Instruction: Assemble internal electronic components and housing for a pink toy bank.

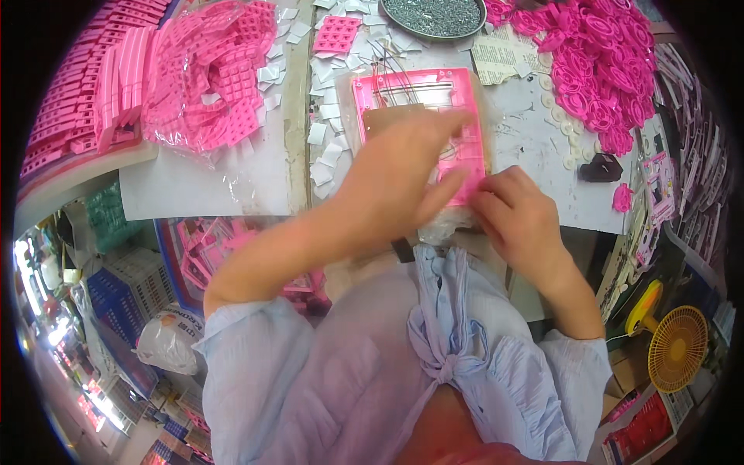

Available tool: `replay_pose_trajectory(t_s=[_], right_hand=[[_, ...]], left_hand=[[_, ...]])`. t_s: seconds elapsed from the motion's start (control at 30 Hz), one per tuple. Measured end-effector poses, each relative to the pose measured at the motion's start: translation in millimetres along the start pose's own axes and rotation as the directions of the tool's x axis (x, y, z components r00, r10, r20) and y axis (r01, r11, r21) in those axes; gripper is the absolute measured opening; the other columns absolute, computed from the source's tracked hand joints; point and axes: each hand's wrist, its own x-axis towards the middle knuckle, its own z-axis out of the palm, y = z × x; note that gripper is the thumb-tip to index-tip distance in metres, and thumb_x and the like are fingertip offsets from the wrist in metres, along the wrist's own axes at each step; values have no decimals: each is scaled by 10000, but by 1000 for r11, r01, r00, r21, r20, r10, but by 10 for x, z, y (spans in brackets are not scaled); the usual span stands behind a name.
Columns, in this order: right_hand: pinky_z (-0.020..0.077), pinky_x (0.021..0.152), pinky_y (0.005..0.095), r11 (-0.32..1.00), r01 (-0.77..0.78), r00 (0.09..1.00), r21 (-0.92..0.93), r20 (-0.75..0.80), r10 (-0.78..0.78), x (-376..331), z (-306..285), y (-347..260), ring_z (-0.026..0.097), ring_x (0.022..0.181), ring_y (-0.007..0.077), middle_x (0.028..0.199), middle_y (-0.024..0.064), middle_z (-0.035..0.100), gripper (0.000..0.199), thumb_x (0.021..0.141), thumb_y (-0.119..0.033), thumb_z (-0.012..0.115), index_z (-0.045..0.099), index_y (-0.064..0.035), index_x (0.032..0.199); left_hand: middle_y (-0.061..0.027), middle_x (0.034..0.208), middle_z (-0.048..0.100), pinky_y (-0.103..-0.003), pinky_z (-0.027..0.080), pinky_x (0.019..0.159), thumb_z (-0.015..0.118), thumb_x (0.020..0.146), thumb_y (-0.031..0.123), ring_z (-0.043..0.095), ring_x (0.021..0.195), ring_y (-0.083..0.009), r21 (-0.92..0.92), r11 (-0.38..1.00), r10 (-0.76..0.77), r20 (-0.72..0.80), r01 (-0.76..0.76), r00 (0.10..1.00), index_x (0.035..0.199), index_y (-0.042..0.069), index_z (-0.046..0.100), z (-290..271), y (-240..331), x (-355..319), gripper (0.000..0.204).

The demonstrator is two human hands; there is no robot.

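A flat pink plastic frame (457,85) with thin wires across its top lies on the white table (535,147) in front of me. My left hand (403,167) reaches across it, fingers stretched flat over its middle and partly covering a brown card (384,116) on the frame. My right hand (515,213) pinches the frame's near right corner with its fingertips. The frame's lower part is hidden under both hands. A clear plastic bag (438,225) shows beneath the near edge.
A clear bag of pink grid parts (209,77) and stacked pink strips (85,85) lie at left. Small white squares (325,147) are scattered about. A round tray of metal bits (434,15) sits at back, pink rings (604,70) at right, a yellow fan (678,345) lower right.
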Motion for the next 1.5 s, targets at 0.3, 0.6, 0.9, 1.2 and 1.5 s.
replay_pose_trajectory(t_s=[0.3,0.6,0.9,1.2,1.5], right_hand=[[519,624,353,979,182,983,88,-24,-181,31,73,340,595,837,250,936,64,625,352,699,-83,773,711,-111,1044],[418,451,346,985,-61,998,-161,4,62,-485,255,108,508,509,185,562,-9,492,637,769,-121,771,635,-152,1391],[479,517,406,927,-324,829,189,528,182,375,-558,280,605,516,285,621,89,627,429,859,-169,678,672,-119,1284],[503,611,338,974,-164,986,-158,-13,164,1445,346,344,648,628,249,690,105,678,229,887,-214,716,690,7,830],[523,668,358,971,30,979,235,-205,20,1113,420,250,633,771,263,864,65,670,108,834,-133,719,674,-73,912]], left_hand=[[-86,1013,669,-387,547,710,739,792,26,656,878,-291,87,988,114,116,-124,987,1146,64,669,199,-126,-569,363],[-22,925,628,-352,518,629,673,790,140,606,761,-190,245,929,207,276,-277,939,1133,107,696,285,-83,-454,345],[-29,925,604,-358,487,650,618,815,177,604,806,-199,329,899,195,290,-289,937,1211,67,657,292,-13,-496,413],[-65,1006,629,-360,511,774,732,807,159,629,934,-234,66,991,87,362,-119,928,1181,56,662,159,-51,-447,394],[-58,941,699,-449,464,830,744,835,226,670,880,-258,287,903,-188,-404,319,895,1027,123,741,-316,-798,225,218]])
